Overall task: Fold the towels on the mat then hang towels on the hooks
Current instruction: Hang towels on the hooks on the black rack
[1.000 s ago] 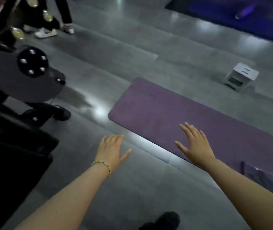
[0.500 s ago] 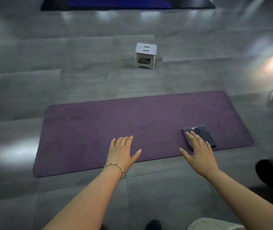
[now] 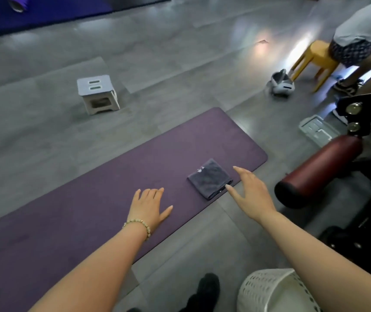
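Your left hand (image 3: pixel 149 204) and right hand (image 3: pixel 251 192) hover spread, gripping nothing; one folded towel (image 3: pixel 210 178) lies near the mat (image 3: pixel 90 199) edge; bare mat stretches left.

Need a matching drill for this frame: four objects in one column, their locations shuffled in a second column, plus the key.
Things:
1. folded towel
2. grey step stool
3. white basket
4. yellow stool

Places:
A. top right, beside another person
B. on the purple mat, by the right hand
C. bottom right of the view, nearest the camera
D. bare floor beyond the mat's far side

Pairs: 1-B, 2-D, 3-C, 4-A
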{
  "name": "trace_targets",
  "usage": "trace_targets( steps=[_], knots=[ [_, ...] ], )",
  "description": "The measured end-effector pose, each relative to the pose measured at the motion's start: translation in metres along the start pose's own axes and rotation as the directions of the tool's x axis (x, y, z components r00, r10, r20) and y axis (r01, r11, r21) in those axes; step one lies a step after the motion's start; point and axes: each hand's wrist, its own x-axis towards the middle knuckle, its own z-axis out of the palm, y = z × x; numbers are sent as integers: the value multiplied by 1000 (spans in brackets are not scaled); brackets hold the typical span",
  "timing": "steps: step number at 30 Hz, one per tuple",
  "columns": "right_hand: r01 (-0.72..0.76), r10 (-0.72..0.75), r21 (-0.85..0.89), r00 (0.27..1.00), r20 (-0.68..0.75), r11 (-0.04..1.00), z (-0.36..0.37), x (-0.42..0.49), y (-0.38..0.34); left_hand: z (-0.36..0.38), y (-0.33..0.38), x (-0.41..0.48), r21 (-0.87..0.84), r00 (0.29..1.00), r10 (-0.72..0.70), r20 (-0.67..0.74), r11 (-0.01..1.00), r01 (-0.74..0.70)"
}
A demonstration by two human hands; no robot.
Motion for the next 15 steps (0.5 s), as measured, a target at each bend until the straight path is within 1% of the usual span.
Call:
trace_targets(
  steps=[3,6,9,12,15],
  knots=[
    [-4,4,3,998,64,1000,-9,23,27,-4,34,33,-57,1000,9,2,998,-9],
    [20,-19,-13,995,101,1000,-8,49,54,1,76,72,-123,996,21,-88,992,-32],
    [27,-29,16,992,121,1000,9,70,75,13,107,100,-161,995,22,-93,986,-36],
    [13,-19,39,987,158,999,45,88,94,35,109,125,-116,996,47,-77,992,-55],
    [-29,14,74,982,189,997,95,109,113,68,81,158,-55,1000,10,-24,998,-11]
  ],
)
